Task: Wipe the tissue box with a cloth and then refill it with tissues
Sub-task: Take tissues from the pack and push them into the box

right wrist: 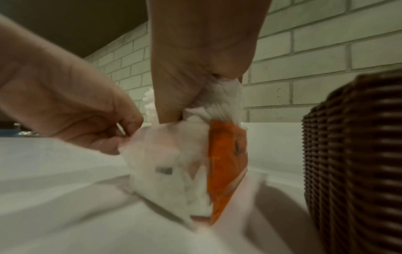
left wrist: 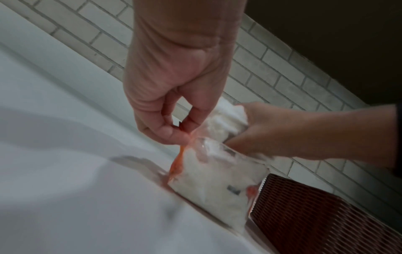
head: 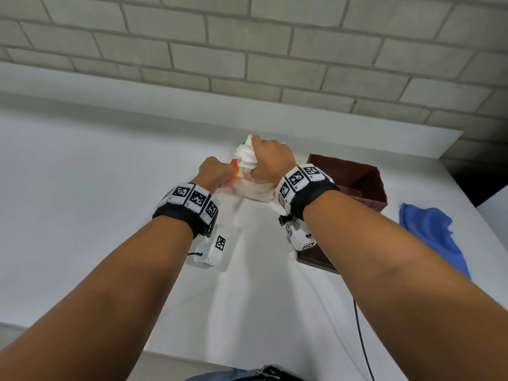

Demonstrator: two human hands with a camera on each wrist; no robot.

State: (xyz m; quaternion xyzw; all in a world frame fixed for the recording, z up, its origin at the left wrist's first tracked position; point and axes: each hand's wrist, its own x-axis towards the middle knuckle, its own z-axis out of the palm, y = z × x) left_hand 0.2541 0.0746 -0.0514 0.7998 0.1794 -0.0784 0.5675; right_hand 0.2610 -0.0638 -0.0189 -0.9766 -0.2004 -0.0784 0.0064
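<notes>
A clear plastic tissue pack (head: pixel 254 189) (left wrist: pixel 217 182) (right wrist: pixel 174 165) with orange ends stands on the white table (head: pixel 110 188). My left hand (head: pixel 215 170) (left wrist: pixel 174 130) (right wrist: pixel 82 123) pinches the pack's torn top edge between thumb and fingers. My right hand (head: pixel 270 158) (right wrist: pixel 195 77) (left wrist: pixel 272 135) grips a bunch of white tissues (head: pixel 246 155) (right wrist: pixel 222 98) (left wrist: pixel 226 118) that sticks up out of the pack. The brown woven tissue box (head: pixel 354 185) (left wrist: pixel 315 214) (right wrist: pixel 356 163) sits open-topped just right of the pack, partly behind my right forearm.
A crumpled blue cloth (head: pixel 431 232) lies on the table to the right of the box. A grey brick wall (head: pixel 247 50) runs along the far edge. A dark cable (head: pixel 362 342) hangs over the near edge on the right.
</notes>
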